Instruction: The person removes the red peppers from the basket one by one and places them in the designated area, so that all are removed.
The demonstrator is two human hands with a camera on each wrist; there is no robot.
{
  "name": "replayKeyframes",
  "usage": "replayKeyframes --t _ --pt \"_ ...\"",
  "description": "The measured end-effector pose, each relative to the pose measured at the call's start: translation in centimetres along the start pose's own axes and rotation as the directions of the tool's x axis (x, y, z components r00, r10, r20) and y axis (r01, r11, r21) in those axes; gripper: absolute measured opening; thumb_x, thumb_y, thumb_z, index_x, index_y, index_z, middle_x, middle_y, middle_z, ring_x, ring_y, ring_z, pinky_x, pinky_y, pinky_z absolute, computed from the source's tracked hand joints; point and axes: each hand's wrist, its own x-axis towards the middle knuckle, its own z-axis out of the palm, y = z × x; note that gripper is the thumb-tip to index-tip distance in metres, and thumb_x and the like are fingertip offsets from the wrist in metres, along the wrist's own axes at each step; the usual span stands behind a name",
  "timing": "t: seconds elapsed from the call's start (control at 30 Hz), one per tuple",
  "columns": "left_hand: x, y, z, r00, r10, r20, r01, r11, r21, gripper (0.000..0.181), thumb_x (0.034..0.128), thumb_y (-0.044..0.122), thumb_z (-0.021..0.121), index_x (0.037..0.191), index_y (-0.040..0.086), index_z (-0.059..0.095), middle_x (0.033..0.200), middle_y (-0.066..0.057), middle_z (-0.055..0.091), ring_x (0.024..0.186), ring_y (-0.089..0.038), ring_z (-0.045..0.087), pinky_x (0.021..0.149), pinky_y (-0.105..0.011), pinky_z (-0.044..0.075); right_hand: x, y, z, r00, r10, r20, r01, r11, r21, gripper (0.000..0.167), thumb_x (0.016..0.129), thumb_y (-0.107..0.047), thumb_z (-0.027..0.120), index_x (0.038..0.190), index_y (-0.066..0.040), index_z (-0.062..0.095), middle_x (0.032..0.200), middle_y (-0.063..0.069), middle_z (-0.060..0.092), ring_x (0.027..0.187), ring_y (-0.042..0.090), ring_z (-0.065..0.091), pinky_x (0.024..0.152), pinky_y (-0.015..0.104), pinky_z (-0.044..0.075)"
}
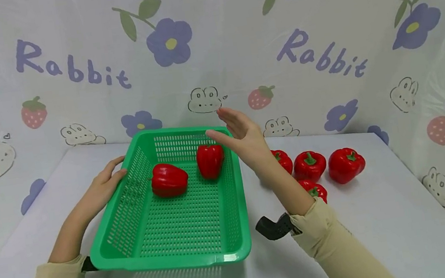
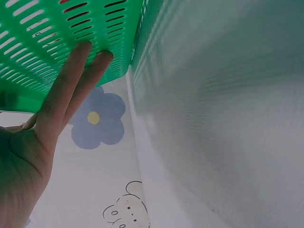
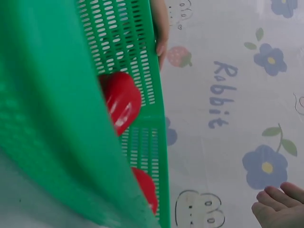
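Observation:
A green slatted plastic basket (image 1: 180, 261) stands on the white table, with two red bell peppers, one (image 1: 169, 179) on its side near the left and one (image 1: 210, 161) near the back right. My left hand (image 1: 101, 189) rests at the basket's left rim. Two of its fingers (image 2: 66, 83) lie straight against the outer wall in the left wrist view. Over the right rim, towards the back, my right hand (image 1: 244, 140) is raised, its fingers extended and nothing in it. In the right wrist view only that hand's fingertips (image 3: 280, 202) show.
Right of the basket several more red bell peppers lie on the table, among them one (image 1: 309, 166) in the middle and one (image 1: 346, 165) farthest right. My right forearm partly covers others. A patterned cloth (image 1: 227, 52) hangs behind the table.

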Motion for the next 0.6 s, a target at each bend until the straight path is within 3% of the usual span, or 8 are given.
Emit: replayKeyframes --t 0.23,0.6 --pt "0.0 -0.1 0.0 1.0 -0.002 0.002 0.002 1.0 0.0 0.063 0.1059 0.046 0.029 0.158 0.014 0.012 0.147 -0.032 0.039 0.128 -0.048 0.047 0.104 -0.063 0.034 1.3 -0.3 2.4 1.0 0.0 -0.002 0.0 1.0 -0.008 0.07 0.089 -0.024 0.072 0.15 -0.015 0.037 0.153 -0.004 0.044 0.145 0.01 0.035 0.118 0.028 0.029" --pt "0.0 0.1 0.0 1.0 -0.015 0.004 0.015 1.0 0.0 0.063 0.1058 0.046 0.029 0.158 0.014 0.012 0.15 -0.031 0.035 0.129 -0.047 0.045 0.105 -0.063 0.033 2.7 1.2 5.6 0.999 0.026 0.041 -0.023 0.997 -0.074 0.075 0.088 -0.03 0.073 0.151 -0.015 0.035 0.156 -0.001 0.038 0.147 0.012 0.031 0.119 0.035 0.028"
